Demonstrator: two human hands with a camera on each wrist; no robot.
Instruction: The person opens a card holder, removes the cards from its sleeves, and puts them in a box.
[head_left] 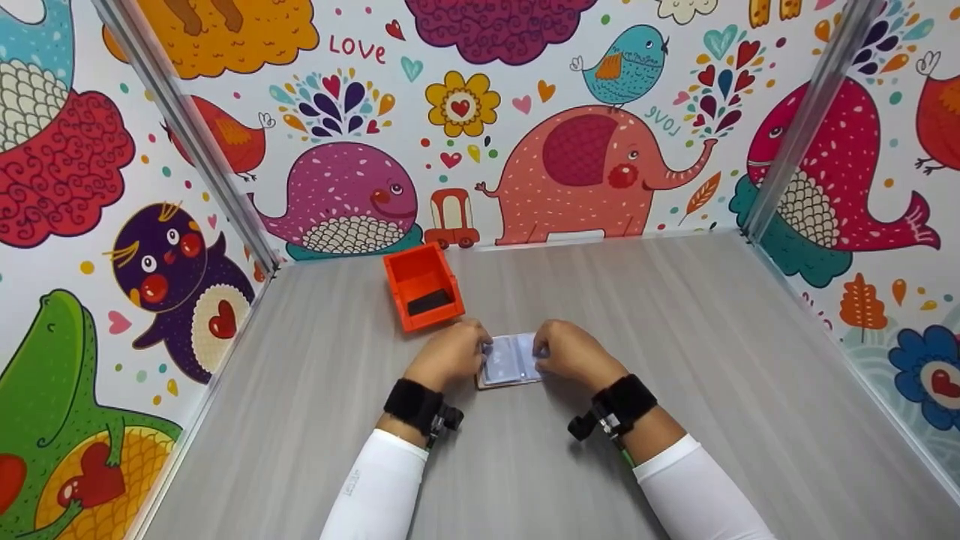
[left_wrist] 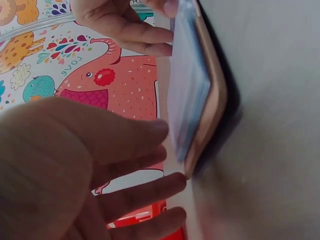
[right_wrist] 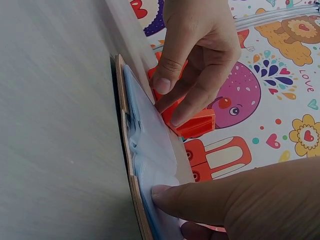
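A small card holder [head_left: 504, 361] lies spread open on the table, with clear bluish plastic sleeves over a brown cover. At its left edge is my left hand [head_left: 450, 351]; in the left wrist view its thumb and fingers extend loosely beside the sleeves [left_wrist: 187, 95], not closed round them. My right hand [head_left: 576, 352] is at the right edge. There the right thumb [right_wrist: 172, 197] lies on the top sleeve with a finger bent at the far side, pinching the holder. The underside of the cover is hidden.
Behind my left hand stands an orange plastic bin [head_left: 420, 271] with a dark flat object [head_left: 429, 302] in it. The grey wood-grain table [head_left: 300, 420] is bounded by printed cartoon walls [head_left: 465, 180] at the back and sides. Each wrist wears a black strap with a small camera.
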